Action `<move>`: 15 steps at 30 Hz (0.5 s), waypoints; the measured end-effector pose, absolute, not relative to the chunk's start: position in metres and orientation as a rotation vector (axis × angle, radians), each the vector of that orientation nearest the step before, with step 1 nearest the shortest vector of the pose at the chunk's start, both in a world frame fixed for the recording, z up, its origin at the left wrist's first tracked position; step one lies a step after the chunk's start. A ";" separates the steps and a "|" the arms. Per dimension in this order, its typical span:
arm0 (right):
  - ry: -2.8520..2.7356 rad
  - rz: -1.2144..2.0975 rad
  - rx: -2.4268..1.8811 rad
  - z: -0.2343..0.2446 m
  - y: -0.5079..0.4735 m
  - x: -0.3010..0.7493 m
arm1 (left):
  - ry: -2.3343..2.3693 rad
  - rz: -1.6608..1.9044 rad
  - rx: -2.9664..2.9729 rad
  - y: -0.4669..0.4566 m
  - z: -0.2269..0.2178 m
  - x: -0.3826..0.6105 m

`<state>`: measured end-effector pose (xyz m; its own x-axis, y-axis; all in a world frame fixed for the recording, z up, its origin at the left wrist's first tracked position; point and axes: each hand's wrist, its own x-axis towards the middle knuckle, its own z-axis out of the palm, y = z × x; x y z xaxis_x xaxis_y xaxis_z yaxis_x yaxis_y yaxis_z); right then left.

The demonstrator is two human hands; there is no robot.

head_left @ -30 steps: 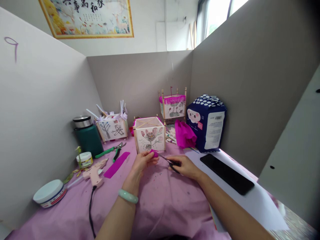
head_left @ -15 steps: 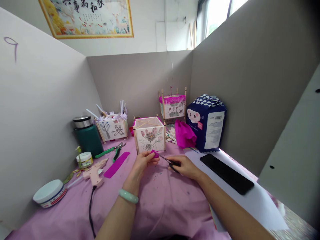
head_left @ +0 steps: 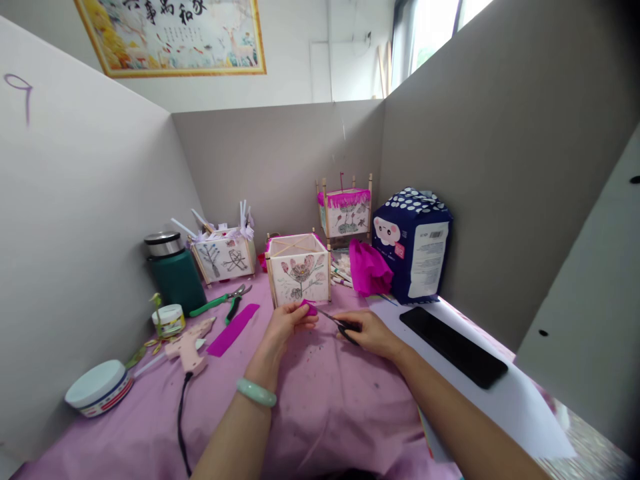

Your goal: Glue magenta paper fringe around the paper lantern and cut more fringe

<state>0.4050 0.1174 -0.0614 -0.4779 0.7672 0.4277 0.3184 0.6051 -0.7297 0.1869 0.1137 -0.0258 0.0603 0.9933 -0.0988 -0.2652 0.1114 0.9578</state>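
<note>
Between the fingers of my left hand [head_left: 287,325] is a small folded piece of magenta paper [head_left: 309,308]. My right hand [head_left: 371,333] grips black-handled scissors [head_left: 349,329], whose blades point left and reach the paper's edge. Both hands are over the pink cloth, just in front of a box lantern [head_left: 301,277] with stick corners and a drawn flower on its front panel. A flat magenta paper strip [head_left: 233,330] lies on the cloth left of my left hand.
Along the left are a pink glue gun [head_left: 189,347], green-handled pliers [head_left: 213,305], a green bottle [head_left: 176,270] and a white bowl [head_left: 100,387]. To the right are a black phone [head_left: 453,347] on white paper, crumpled magenta paper [head_left: 369,268] and a blue package [head_left: 415,247]. Partitions enclose the table.
Almost nothing differs. The view has shifted very slightly, while both hands, the paper and the scissors keep the same position.
</note>
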 end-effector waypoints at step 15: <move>-2.060 0.755 -0.849 -0.061 0.118 0.404 | 1.028 1.214 0.955 0.114 -0.026 0.187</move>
